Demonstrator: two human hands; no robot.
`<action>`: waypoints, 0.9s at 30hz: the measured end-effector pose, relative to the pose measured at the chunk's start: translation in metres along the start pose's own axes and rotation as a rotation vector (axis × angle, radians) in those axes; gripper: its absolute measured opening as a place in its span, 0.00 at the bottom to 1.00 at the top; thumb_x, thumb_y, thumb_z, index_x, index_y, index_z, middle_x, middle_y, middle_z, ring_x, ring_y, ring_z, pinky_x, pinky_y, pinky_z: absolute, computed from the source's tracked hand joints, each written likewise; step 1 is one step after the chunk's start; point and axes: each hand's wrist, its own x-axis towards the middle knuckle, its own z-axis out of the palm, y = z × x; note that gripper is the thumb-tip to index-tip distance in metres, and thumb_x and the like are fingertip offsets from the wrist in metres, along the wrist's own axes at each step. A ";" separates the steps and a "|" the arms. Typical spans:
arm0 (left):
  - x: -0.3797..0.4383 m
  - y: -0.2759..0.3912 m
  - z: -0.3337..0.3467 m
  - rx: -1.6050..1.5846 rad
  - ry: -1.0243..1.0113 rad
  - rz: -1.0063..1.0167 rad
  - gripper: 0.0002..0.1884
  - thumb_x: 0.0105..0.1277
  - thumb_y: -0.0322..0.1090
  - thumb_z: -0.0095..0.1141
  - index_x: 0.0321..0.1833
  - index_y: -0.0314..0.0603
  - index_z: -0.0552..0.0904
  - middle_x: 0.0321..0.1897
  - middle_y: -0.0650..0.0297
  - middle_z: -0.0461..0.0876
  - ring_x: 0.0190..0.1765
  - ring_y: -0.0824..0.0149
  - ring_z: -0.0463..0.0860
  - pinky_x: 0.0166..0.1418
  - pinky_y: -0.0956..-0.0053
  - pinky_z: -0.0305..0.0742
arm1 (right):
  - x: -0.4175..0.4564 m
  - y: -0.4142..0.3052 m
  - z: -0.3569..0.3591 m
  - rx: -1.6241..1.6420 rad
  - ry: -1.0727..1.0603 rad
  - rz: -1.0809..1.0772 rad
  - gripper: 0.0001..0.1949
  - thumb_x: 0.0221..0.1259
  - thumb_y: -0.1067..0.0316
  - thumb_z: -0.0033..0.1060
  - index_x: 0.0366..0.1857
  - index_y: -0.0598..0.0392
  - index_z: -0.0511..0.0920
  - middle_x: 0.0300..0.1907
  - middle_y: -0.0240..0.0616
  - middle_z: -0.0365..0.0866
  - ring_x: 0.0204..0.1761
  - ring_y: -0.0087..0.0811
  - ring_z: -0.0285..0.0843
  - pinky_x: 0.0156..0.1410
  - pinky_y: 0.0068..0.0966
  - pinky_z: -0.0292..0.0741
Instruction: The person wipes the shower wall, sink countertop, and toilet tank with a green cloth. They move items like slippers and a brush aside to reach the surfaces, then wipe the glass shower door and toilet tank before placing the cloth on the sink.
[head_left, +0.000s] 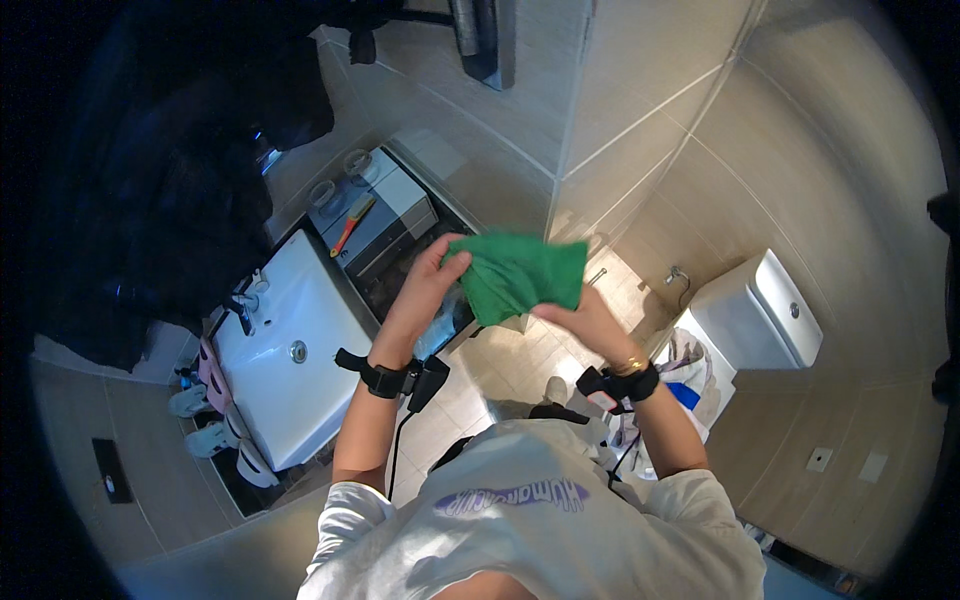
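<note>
A green cloth (517, 274) is stretched between my two hands in front of my chest, slightly blurred along its upper edge. Its left corner is pinched by my left hand (435, 274), thumb on top. My right hand (581, 319) grips the lower right part, its thumb over the front and its fingers hidden behind the fabric. Both wrists wear black straps with small devices.
Left stands a white washbasin (322, 375) with a chrome tap (246, 311). A brush with a red handle (349, 229) lies on a small drawer box (412, 199) beside glass jars. Clothes (694, 367) rest on the toilet (757, 315) at right. Dark fabric hangs upper left.
</note>
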 end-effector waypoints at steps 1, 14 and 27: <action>0.000 -0.006 -0.003 0.089 0.001 0.006 0.12 0.67 0.36 0.48 0.50 0.39 0.74 0.42 0.69 0.76 0.45 0.76 0.73 0.53 0.79 0.65 | 0.000 0.017 0.004 -0.117 -0.010 0.059 0.16 0.52 0.70 0.60 0.45 0.61 0.73 0.40 0.44 0.79 0.43 0.34 0.77 0.51 0.28 0.72; -0.040 0.006 0.006 0.144 -0.343 0.065 0.25 0.59 0.40 0.56 0.59 0.40 0.69 0.55 0.58 0.70 0.62 0.64 0.66 0.69 0.67 0.54 | -0.010 -0.029 0.004 -0.162 0.214 -0.442 0.17 0.42 0.77 0.61 0.41 0.56 0.79 0.39 0.41 0.79 0.42 0.37 0.77 0.47 0.25 0.73; -0.022 -0.025 0.047 0.492 -0.272 -0.083 0.16 0.58 0.37 0.58 0.45 0.36 0.75 0.39 0.61 0.75 0.43 0.71 0.73 0.47 0.76 0.69 | -0.028 -0.020 -0.013 -0.379 0.425 -0.454 0.13 0.44 0.73 0.60 0.37 0.57 0.77 0.30 0.39 0.76 0.32 0.35 0.77 0.37 0.24 0.73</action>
